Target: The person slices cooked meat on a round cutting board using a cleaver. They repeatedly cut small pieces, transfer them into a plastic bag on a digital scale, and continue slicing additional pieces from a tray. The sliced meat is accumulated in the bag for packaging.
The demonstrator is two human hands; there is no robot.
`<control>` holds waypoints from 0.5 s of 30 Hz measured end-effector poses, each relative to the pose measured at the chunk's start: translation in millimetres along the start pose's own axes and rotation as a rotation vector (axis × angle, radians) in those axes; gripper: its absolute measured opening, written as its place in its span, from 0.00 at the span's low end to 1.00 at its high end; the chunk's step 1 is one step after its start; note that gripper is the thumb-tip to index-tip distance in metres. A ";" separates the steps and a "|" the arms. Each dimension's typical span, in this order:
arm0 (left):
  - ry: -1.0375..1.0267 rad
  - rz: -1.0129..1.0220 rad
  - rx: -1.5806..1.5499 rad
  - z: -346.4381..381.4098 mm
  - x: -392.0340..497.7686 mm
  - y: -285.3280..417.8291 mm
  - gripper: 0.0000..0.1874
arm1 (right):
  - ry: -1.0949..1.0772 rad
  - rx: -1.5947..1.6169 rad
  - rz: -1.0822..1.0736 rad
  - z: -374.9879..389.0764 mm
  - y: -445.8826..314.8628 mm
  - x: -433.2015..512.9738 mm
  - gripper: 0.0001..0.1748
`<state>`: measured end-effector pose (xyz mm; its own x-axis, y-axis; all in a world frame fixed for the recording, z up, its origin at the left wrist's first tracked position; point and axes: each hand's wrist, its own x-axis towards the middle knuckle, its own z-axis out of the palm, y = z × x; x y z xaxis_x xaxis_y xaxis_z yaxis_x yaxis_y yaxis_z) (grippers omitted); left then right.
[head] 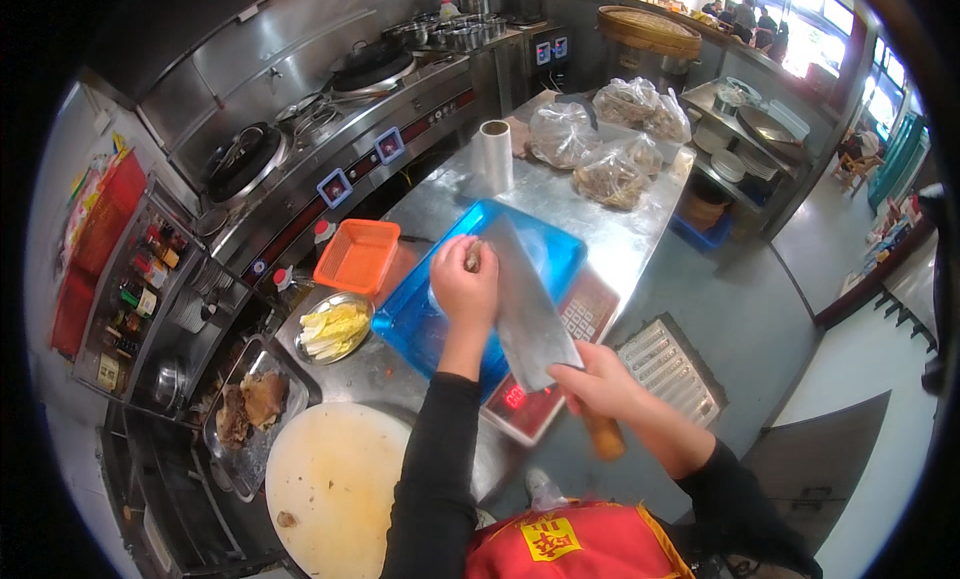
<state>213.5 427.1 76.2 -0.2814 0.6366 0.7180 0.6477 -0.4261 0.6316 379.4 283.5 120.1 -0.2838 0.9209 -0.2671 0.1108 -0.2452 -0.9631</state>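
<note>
My left hand is closed around a small brown piece of food, probably meat, above a blue plastic tray. In my right hand is a broad cleaver with a wooden handle. Its blade slants up over the tray, close beside my left hand. The tray rests on a red digital scale with a lit display. Near my left forearm lies a round white cutting board with crumbs and a small brown scrap on it.
Left of the tray are a plate of yellow cabbage leaves, an orange basket and a metal tray with large meat pieces. A plastic film roll and several filled bags stand farther back. Woks line the stove.
</note>
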 end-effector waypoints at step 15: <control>-0.082 -0.133 -0.067 -188.7 -8.4 -57.5 0.10 | 0.031 0.238 -0.095 -9.6 3.2 -51.8 0.10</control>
<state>45.0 324.9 89.1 -0.3012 0.7393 0.6023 0.5588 -0.3749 0.7397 403.6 237.9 131.1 -0.2524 0.9512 -0.1776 -0.1430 -0.2182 -0.9654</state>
